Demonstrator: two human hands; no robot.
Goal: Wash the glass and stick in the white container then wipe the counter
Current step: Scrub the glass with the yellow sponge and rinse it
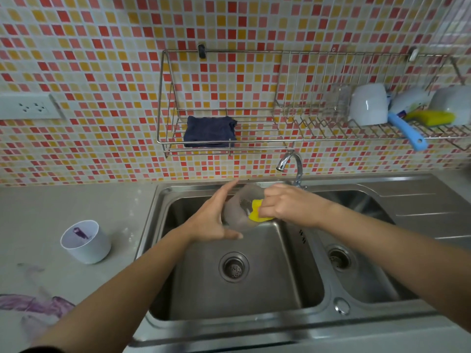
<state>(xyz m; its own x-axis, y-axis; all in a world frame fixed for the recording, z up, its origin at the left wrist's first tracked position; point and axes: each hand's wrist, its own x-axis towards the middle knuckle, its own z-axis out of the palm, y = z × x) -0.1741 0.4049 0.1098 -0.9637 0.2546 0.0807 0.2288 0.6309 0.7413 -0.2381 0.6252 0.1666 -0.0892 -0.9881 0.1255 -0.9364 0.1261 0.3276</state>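
Observation:
Over the left sink basin (280,250) my left hand (214,217) holds a clear glass (235,215) on its side, mouth turned toward the right. My right hand (288,203) grips a yellow sponge (257,211) and presses it into the glass's mouth. A white container (86,242) stands on the counter (63,205) left of the sink, with a purple-stained stick (81,233) inside it. Purple smears (35,304) mark the counter at the lower left.
A chrome faucet (293,166) curves just behind my hands. The wall rack (229,146) holds a dark blue cloth (210,131); its right part carries white cups (368,104), a blue-handled brush (407,131) and another yellow sponge (433,117). A second basin (362,250) lies right. A wall socket (30,107) sits at left.

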